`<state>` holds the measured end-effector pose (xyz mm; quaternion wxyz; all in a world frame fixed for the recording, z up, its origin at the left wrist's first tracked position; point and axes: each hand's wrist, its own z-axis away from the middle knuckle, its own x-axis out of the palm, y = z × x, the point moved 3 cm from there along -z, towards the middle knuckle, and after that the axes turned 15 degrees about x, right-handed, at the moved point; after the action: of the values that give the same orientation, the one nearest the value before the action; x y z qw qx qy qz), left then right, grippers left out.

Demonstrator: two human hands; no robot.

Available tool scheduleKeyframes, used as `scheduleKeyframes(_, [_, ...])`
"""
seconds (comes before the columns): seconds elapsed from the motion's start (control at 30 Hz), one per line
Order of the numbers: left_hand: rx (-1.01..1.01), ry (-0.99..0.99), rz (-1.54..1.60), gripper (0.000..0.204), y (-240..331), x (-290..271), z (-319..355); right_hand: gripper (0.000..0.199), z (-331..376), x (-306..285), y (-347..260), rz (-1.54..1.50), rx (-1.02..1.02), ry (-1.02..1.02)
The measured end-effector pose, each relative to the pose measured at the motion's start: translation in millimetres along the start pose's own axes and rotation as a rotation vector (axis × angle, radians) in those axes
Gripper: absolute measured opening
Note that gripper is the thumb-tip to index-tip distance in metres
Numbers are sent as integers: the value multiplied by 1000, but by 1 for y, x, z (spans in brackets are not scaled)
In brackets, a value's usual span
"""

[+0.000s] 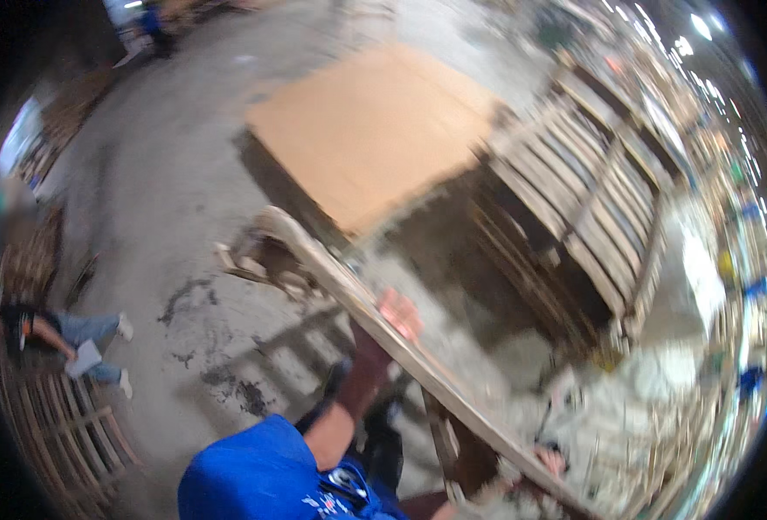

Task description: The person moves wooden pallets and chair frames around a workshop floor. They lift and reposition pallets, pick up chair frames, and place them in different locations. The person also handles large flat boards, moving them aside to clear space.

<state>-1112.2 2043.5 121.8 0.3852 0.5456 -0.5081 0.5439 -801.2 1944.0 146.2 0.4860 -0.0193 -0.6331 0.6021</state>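
Note:
A weathered wooden pallet [349,284] is tilted up on its side in front of me, seen nearly edge-on, its long top board running from the middle left down to the lower right. My left hand [398,314] is wrapped over that board near its upper part. Farther down the same board, my right hand [551,459] grips the edge, partly hidden by the wood and blurred. Both forearms pass behind or under the pallet. Slats and blocks of the pallet hang below the board, and its striped shadow falls on the floor.
Ahead lies a stack topped by a flat brown sheet [375,130]. To its right stands a pile of slatted pallets [574,191]. A person in jeans [93,328] is at the left, by more pallets [62,425]. A white sack-like shape [682,277] stands far right.

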Motion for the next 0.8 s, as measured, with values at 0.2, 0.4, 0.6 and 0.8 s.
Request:
scheduleKeyframes(0.2, [203, -58, 108, 71, 133, 139, -19, 31, 103, 164, 115, -39, 267, -236])
scheduleKeyframes(0.4, [539, 270, -29, 66, 374, 233, -3, 34, 293, 335, 233, -75, 444, -465])
scheduleKeyframes(0.6, [765, 5, -20, 60, 597, 306, -26, 38, 446, 481, 316, -91, 570, -568])
scheduleKeyframes(0.8, [776, -559, 4, 62, 787, 361, -72, 41, 528, 613, 370, -178, 553, -554])
